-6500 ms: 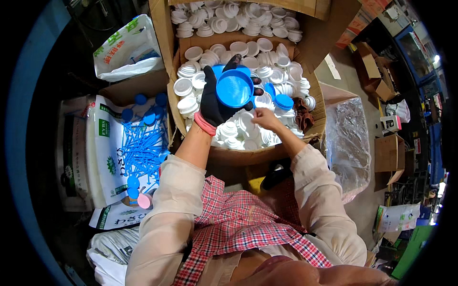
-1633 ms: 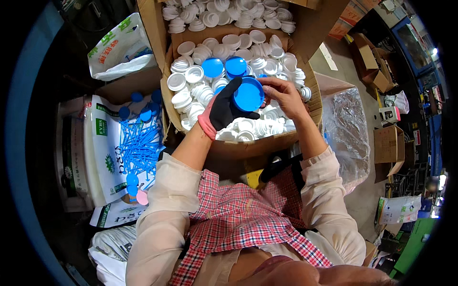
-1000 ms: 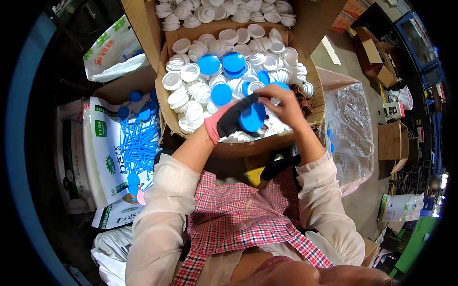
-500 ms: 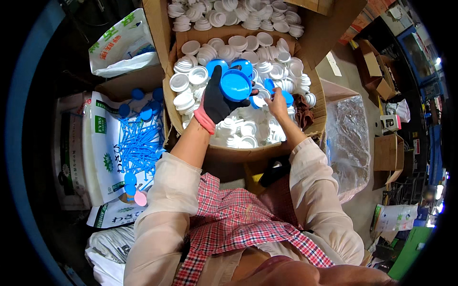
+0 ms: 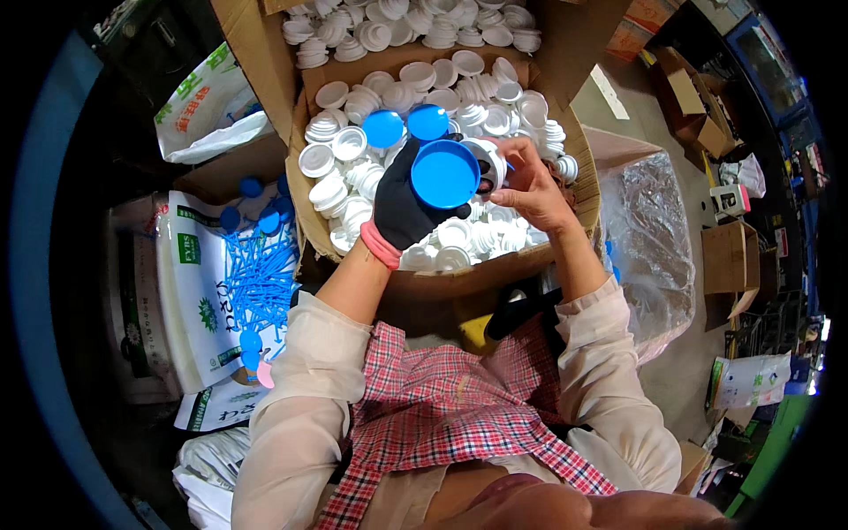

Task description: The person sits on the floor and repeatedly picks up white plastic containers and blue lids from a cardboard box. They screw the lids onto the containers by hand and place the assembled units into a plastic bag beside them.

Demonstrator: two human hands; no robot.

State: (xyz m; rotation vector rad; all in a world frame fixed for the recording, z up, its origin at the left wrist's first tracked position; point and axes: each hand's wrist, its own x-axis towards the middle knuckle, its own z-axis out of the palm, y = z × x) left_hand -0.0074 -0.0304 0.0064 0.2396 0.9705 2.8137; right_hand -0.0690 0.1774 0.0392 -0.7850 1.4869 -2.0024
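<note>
My left hand (image 5: 402, 203), in a black glove with a pink cuff, is closed on a round blue lid (image 5: 446, 175), its flat side facing up. Just to its right, a white plastic cap (image 5: 487, 164) touches the lid's edge or nearly so. My bare right hand (image 5: 537, 193) grips this cap with thumb and fingers, and a thin blue bit shows by the fingertips. Beyond the hands, two more blue lids (image 5: 383, 129) lie on heaped white caps (image 5: 452, 233) in an open cardboard box (image 5: 459, 281). The left fingers are partly hidden behind the lid.
On the left, blue long-stemmed parts (image 5: 258, 283) lie on a printed white sack (image 5: 196, 305). A box lined with clear plastic (image 5: 649, 238) stands on the right. Farther right are small cartons (image 5: 730, 256). White caps also fill the box's far section.
My right hand has come from among the blue and white pieces at the right to the blue lid, now gripping a white cap. The left hand still holds its lid; the view has shifted slightly.
</note>
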